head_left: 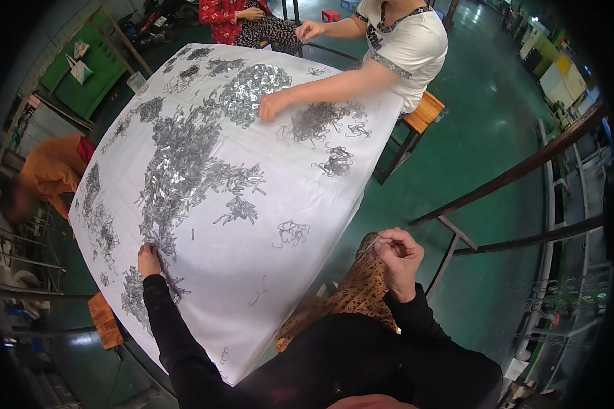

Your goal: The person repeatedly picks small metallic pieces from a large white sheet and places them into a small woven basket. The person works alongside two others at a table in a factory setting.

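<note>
Touching metal pieces (176,160): left hand (150,262); pinching a thin item (370,246): right hand (400,258).

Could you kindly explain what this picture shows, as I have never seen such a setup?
No machine is at work here: a person uses two bare hands, filmed by a fisheye camera worn on the head, so straight edges bend. On the white table lie a big spread of small grey pieces and clusters of thin bent wires. The left hand is at the spread's near end; the right hand, off the table, pinches a thin item, too small to identify. A co-worker's hand reaches over the table.
</note>
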Action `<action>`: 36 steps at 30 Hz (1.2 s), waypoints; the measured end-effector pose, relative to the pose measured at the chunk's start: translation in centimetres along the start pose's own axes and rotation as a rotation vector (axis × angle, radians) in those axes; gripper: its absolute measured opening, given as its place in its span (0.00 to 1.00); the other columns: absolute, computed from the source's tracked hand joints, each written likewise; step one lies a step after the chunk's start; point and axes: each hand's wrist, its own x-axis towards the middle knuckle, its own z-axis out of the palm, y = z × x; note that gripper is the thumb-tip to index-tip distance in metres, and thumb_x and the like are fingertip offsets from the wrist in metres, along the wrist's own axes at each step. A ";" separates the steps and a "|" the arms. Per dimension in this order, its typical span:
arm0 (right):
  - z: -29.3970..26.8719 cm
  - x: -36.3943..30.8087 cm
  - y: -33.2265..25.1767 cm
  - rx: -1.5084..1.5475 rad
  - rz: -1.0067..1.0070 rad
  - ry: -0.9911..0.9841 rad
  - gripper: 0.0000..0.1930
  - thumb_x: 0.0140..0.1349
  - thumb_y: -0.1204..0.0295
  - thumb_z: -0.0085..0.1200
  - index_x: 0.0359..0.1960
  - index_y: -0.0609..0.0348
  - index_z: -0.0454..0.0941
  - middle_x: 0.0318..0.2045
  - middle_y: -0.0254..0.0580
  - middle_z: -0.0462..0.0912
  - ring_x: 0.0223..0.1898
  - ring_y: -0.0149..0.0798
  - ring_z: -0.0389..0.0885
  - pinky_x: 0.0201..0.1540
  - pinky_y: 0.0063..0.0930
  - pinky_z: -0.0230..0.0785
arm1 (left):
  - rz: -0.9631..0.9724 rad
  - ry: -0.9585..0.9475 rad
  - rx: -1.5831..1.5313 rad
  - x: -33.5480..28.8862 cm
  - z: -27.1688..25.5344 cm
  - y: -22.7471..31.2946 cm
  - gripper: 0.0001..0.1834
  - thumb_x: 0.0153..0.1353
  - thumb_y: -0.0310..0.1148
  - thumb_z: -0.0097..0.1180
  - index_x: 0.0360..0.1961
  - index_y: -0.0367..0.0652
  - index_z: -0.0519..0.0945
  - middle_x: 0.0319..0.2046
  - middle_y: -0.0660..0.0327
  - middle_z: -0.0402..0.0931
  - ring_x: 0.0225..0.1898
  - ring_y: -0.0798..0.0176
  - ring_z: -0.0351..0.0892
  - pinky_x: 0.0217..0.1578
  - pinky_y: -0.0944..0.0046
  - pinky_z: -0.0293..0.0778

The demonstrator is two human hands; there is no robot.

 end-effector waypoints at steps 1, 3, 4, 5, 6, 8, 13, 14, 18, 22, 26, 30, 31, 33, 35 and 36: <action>-0.1 0.1 -0.1 0.005 -0.004 0.007 0.08 0.54 0.90 0.53 0.35 0.70 0.77 0.30 0.40 0.78 0.27 0.31 0.78 0.31 0.21 0.73 | -0.001 -0.018 0.066 0.0 -0.2 0.3 0.03 0.56 0.28 0.56 0.30 0.41 0.76 0.32 0.54 0.77 0.39 0.48 0.75 0.39 0.51 0.72; -0.2 0.1 -0.3 -0.004 -0.007 0.012 0.08 0.54 0.90 0.54 0.35 0.70 0.77 0.31 0.39 0.78 0.27 0.30 0.78 0.31 0.21 0.73 | 0.040 0.000 0.149 0.2 -1.0 1.1 0.03 0.56 0.30 0.57 0.29 0.42 0.77 0.31 0.55 0.76 0.39 0.49 0.75 0.39 0.52 0.72; -0.2 0.1 -0.4 0.004 -0.022 0.006 0.08 0.54 0.90 0.54 0.35 0.70 0.77 0.31 0.39 0.77 0.27 0.30 0.78 0.31 0.21 0.73 | 0.051 0.004 0.174 0.4 -1.5 1.6 0.03 0.56 0.30 0.57 0.29 0.42 0.77 0.31 0.55 0.76 0.39 0.49 0.75 0.39 0.52 0.72; -0.2 0.1 -0.5 -0.005 -0.018 0.015 0.08 0.54 0.90 0.54 0.35 0.70 0.77 0.30 0.39 0.77 0.27 0.30 0.78 0.31 0.20 0.73 | 0.078 0.018 0.196 0.5 -2.1 2.4 0.03 0.56 0.30 0.56 0.30 0.42 0.77 0.31 0.55 0.76 0.39 0.48 0.75 0.39 0.52 0.72; -0.3 0.1 -0.6 -0.003 -0.023 0.018 0.08 0.54 0.90 0.54 0.36 0.70 0.78 0.30 0.39 0.77 0.27 0.29 0.78 0.31 0.20 0.72 | 0.085 -0.012 0.231 0.5 -2.6 3.4 0.03 0.56 0.30 0.56 0.30 0.42 0.77 0.30 0.55 0.76 0.39 0.48 0.74 0.39 0.51 0.72; -0.5 0.0 -0.8 -0.032 -0.037 0.014 0.09 0.53 0.90 0.54 0.36 0.70 0.78 0.30 0.38 0.77 0.27 0.28 0.77 0.31 0.20 0.72 | 0.140 0.106 0.102 1.2 -4.1 6.4 0.04 0.60 0.30 0.53 0.33 0.41 0.77 0.31 0.53 0.76 0.38 0.47 0.75 0.39 0.53 0.72; -1.3 -0.6 -0.2 -0.209 0.012 -0.033 0.10 0.52 0.89 0.56 0.36 0.69 0.80 0.29 0.34 0.76 0.32 0.24 0.75 0.35 0.15 0.68 | 0.001 0.079 -0.790 -1.4 -6.7 22.3 0.07 0.67 0.32 0.50 0.39 0.40 0.76 0.30 0.58 0.79 0.29 0.64 0.80 0.32 0.66 0.74; -1.4 -0.8 0.1 -0.222 0.005 -0.052 0.10 0.52 0.90 0.56 0.36 0.69 0.80 0.30 0.34 0.76 0.32 0.23 0.74 0.35 0.15 0.68 | 0.032 -0.020 -0.917 -2.9 -7.0 26.6 0.08 0.68 0.32 0.48 0.39 0.40 0.76 0.30 0.61 0.80 0.28 0.68 0.80 0.32 0.68 0.75; -1.5 -1.0 1.5 -0.259 0.046 -0.074 0.11 0.52 0.90 0.56 0.37 0.68 0.81 0.31 0.32 0.74 0.32 0.23 0.73 0.35 0.15 0.67 | 0.197 -0.439 -1.643 -11.0 -9.7 41.4 0.05 0.67 0.22 0.45 0.39 0.35 0.74 0.33 0.56 0.78 0.33 0.62 0.82 0.36 0.65 0.79; -2.0 -1.8 1.7 -0.213 0.035 -0.076 0.12 0.52 0.90 0.55 0.38 0.67 0.81 0.32 0.31 0.73 0.34 0.23 0.74 0.38 0.15 0.69 | 0.151 -0.758 -1.725 -14.0 -12.1 46.5 0.04 0.63 0.20 0.50 0.39 0.34 0.74 0.35 0.56 0.77 0.36 0.64 0.81 0.41 0.66 0.76; -1.8 -2.4 1.5 -0.161 0.051 -0.064 0.13 0.53 0.92 0.53 0.39 0.68 0.80 0.33 0.34 0.74 0.36 0.25 0.74 0.39 0.16 0.69 | 0.448 -0.503 -1.470 -14.0 -11.8 46.9 0.04 0.62 0.23 0.54 0.38 0.37 0.74 0.39 0.59 0.74 0.42 0.65 0.76 0.44 0.67 0.72; -1.4 -2.7 1.6 -0.164 0.038 -0.104 0.11 0.53 0.91 0.54 0.37 0.68 0.80 0.32 0.35 0.76 0.35 0.26 0.76 0.38 0.17 0.69 | 0.471 -0.410 -1.358 -14.4 -11.0 46.3 0.05 0.61 0.24 0.55 0.37 0.39 0.74 0.42 0.58 0.72 0.44 0.62 0.74 0.45 0.66 0.71; -1.4 -2.7 1.7 -0.260 -0.014 -0.139 0.11 0.52 0.91 0.54 0.36 0.67 0.80 0.32 0.35 0.76 0.35 0.27 0.76 0.38 0.17 0.69 | 0.473 -0.379 -1.333 -14.6 -11.0 46.2 0.05 0.60 0.24 0.56 0.37 0.39 0.74 0.42 0.58 0.73 0.44 0.61 0.75 0.45 0.65 0.71; -1.4 -2.6 1.6 -0.411 -0.081 -0.201 0.11 0.52 0.90 0.55 0.36 0.66 0.80 0.32 0.36 0.78 0.35 0.28 0.77 0.38 0.19 0.69 | 0.454 -0.347 -1.327 -14.7 -11.0 45.9 0.04 0.60 0.24 0.56 0.37 0.39 0.74 0.42 0.57 0.74 0.43 0.60 0.75 0.46 0.65 0.71; -1.5 -1.9 1.3 -0.487 -0.151 -0.268 0.10 0.52 0.89 0.55 0.36 0.66 0.81 0.33 0.38 0.79 0.35 0.29 0.77 0.38 0.20 0.69 | 0.407 -0.348 -1.363 -14.8 -11.1 45.5 0.04 0.60 0.24 0.55 0.36 0.40 0.74 0.42 0.57 0.75 0.43 0.59 0.75 0.46 0.65 0.71; -1.4 -1.3 1.0 -0.523 -0.181 -0.298 0.10 0.53 0.88 0.56 0.36 0.65 0.81 0.34 0.38 0.80 0.35 0.29 0.78 0.38 0.21 0.70 | 0.390 -0.375 -1.373 -14.7 -11.0 45.3 0.04 0.60 0.23 0.54 0.36 0.39 0.75 0.42 0.57 0.76 0.43 0.59 0.76 0.46 0.64 0.71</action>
